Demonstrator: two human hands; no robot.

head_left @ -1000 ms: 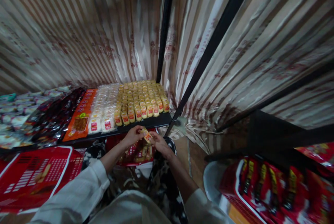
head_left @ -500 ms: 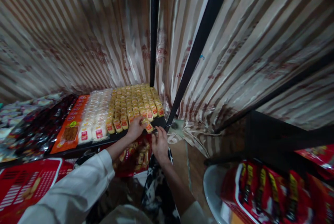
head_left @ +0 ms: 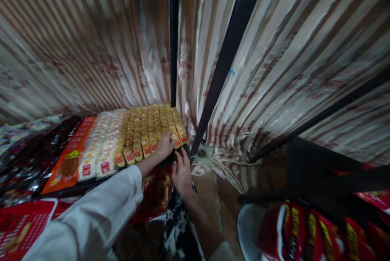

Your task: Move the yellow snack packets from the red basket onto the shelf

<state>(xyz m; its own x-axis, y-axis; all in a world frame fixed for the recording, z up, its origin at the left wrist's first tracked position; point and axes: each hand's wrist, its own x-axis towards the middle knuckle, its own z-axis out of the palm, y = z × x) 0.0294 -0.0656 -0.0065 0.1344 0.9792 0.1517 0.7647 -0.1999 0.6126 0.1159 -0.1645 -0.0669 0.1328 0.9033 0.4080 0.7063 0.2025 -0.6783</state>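
Note:
Small yellow wrapped cakes (head_left: 146, 125) stand in tight rows on a black shelf (head_left: 171, 158), with red labels on the front ones. My left hand (head_left: 164, 146) is at the front row near its right end, its fingers closed against a wrapped cake (head_left: 176, 141); the fingertips are partly hidden. Just right of it, my right hand (head_left: 182, 171) has its fingers stretched out, the tips by the shelf's front edge. Nothing shows in that hand. White wrapped cakes (head_left: 105, 164) fill the rows to the left of the yellow ones.
An orange packet (head_left: 68, 161) and dark shiny packets (head_left: 33, 159) lie further left. A red basket (head_left: 27, 220) stands at lower left. Black posts (head_left: 217, 70) rise before a striped curtain (head_left: 274, 50). At lower right are red packs (head_left: 307, 228) and a pale round tub (head_left: 248, 228).
My left hand has moved the wrapped cake from in front of the row up against the row's right end. My right hand stays near the shelf edge. The view has shifted slightly.

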